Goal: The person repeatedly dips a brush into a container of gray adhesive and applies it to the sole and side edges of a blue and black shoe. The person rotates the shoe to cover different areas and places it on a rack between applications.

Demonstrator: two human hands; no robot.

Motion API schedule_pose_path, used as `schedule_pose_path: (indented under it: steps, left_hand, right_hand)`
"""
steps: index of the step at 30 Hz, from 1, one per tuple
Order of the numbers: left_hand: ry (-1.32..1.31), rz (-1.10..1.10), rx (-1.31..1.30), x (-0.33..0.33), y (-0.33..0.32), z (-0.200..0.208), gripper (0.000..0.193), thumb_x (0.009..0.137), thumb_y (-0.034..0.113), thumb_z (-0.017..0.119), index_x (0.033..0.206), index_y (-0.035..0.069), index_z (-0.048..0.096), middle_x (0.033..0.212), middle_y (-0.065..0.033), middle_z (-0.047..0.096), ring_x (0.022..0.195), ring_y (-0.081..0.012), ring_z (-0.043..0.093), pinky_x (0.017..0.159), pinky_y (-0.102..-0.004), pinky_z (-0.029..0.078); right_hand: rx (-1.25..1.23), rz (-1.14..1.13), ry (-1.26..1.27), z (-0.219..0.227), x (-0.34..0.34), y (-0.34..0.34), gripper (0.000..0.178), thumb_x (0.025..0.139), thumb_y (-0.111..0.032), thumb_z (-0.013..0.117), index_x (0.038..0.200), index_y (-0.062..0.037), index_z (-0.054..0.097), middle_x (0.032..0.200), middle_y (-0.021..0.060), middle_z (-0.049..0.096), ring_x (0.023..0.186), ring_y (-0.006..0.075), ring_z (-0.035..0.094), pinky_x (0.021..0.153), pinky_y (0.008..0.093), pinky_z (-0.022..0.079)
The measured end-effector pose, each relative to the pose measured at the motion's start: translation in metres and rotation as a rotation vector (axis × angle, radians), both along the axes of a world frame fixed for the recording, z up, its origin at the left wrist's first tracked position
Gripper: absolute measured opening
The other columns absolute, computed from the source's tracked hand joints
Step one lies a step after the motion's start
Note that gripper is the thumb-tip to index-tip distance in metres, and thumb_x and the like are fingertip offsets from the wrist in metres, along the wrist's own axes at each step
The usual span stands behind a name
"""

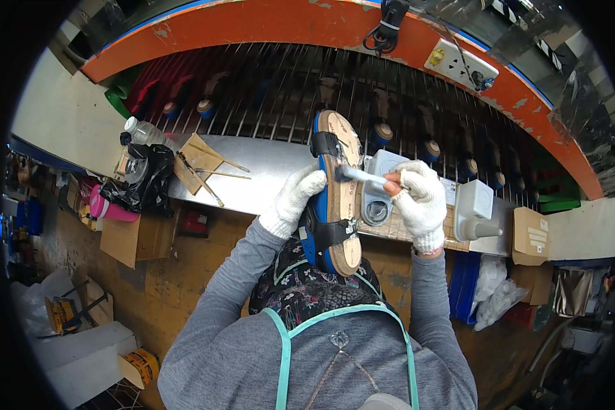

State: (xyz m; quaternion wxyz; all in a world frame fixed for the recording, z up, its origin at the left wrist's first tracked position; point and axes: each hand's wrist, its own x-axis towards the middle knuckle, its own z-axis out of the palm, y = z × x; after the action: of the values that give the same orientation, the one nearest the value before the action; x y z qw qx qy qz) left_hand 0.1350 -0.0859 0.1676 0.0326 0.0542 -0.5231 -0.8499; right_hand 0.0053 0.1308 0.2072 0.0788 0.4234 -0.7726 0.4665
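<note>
My left hand (294, 199), in a white knitted glove, is closed around the side of two sandals on blue lasts. Their tan undersides face up and black straps wrap over the edges. The farther sandal (339, 128) points away from me; the nearer sandal (347, 254) reaches down toward my lap. In my gloved right hand (420, 205), bare fingertips pinch a brush (363, 175) with a pale handle. Its dark bristles touch the underside near the middle of the pair. Behind the brush is a pale grey pot (376, 210) with a round opening, partly covered by the right hand.
A metal ledge (246, 184) carries thin brushes on cardboard (197, 164), a black plastic bag (154, 179) and a clear bottle (143, 130). A white spouted container (475, 208) stands at right. Beyond, several lasts (383, 133) lie on a rack of metal rods below an orange beam (266, 27).
</note>
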Motion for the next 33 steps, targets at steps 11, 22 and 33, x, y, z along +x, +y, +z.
schedule_pose_path:
  steps: [11, 22, 33]
  left_hand:
    - [-0.013, 0.126, 0.184, -0.005, 0.023, 0.004, 0.073, 0.092, 0.047, 0.068, 0.143, 0.001, 0.045, 0.131, -0.0132, 0.060, 0.116, -0.0202, 0.063, 0.100, -0.0357, 0.053]
    - [-0.040, 0.111, 0.089, -0.001, 0.025, -0.003, 0.079, 0.089, 0.050, 0.070, 0.143, -0.003, 0.045, 0.130, -0.0153, 0.059, 0.117, -0.0211, 0.061, 0.100, -0.0347, 0.052]
    - [-0.017, 0.128, 0.043, -0.008, 0.016, -0.007, 0.078, 0.091, 0.048, 0.069, 0.143, -0.004, 0.045, 0.131, -0.0155, 0.059, 0.118, -0.0208, 0.059, 0.103, -0.0340, 0.049]
  right_hand:
    - [-0.165, -0.067, -0.424, -0.016, 0.034, 0.013, 0.009, 0.087, -0.006, 0.072, 0.090, 0.0021, 0.073, 0.084, 0.0050, 0.060, 0.073, 0.0102, 0.056, 0.063, 0.0253, 0.044]
    - [-0.060, -0.232, -0.082, -0.013, 0.034, 0.002, 0.016, 0.083, -0.012, 0.078, 0.093, -0.0006, 0.075, 0.090, 0.0077, 0.065, 0.077, 0.0168, 0.059, 0.068, 0.0295, 0.047]
    - [-0.032, -0.178, -0.055, -0.020, 0.032, 0.014, 0.014, 0.075, -0.011, 0.081, 0.088, -0.0065, 0.077, 0.089, 0.0055, 0.067, 0.081, 0.0211, 0.058, 0.076, 0.0322, 0.044]
